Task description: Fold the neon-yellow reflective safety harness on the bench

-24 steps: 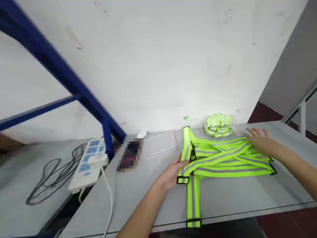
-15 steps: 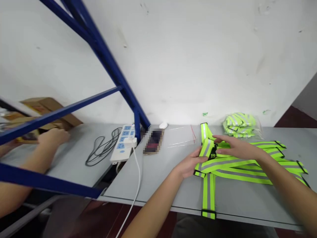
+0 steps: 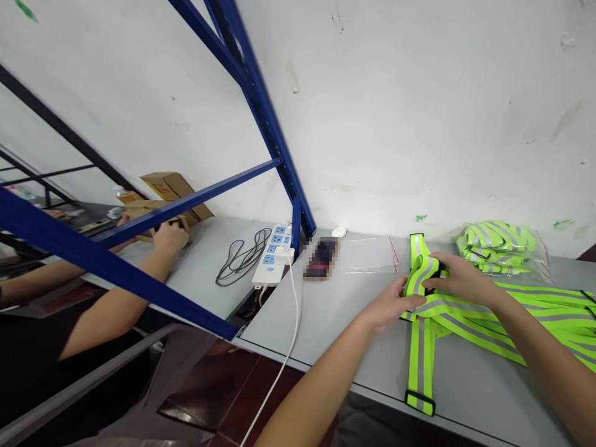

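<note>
A: How many vests are out?

B: One reflective strap vest [image 3: 488, 316] lies spread on the grey table [image 3: 335, 316], neon yellow with grey stripes, one strap hanging over the front edge. A second, folded one sits in a clear bag [image 3: 503, 245] by the wall, behind it.

A: And the hands?

B: Two of the person's own. The left hand [image 3: 388, 304] pinches the vest's near end, fingers closed on the strap. The right hand [image 3: 459, 279] grips the same end from above, fingers curled around the webbing.

A: Any writing?

B: None legible. The phone [image 3: 321, 257] is blurred out.

A: What else is about?

B: One empty clear zip bag [image 3: 370, 262], one white power strip [image 3: 274, 259] with a plug in it, a coil of black cable [image 3: 239, 261], a blue rack frame [image 3: 261, 105]. A co-worker's hand [image 3: 171, 237] rests at the cardboard boxes [image 3: 170, 189], partly behind a rack beam
</note>
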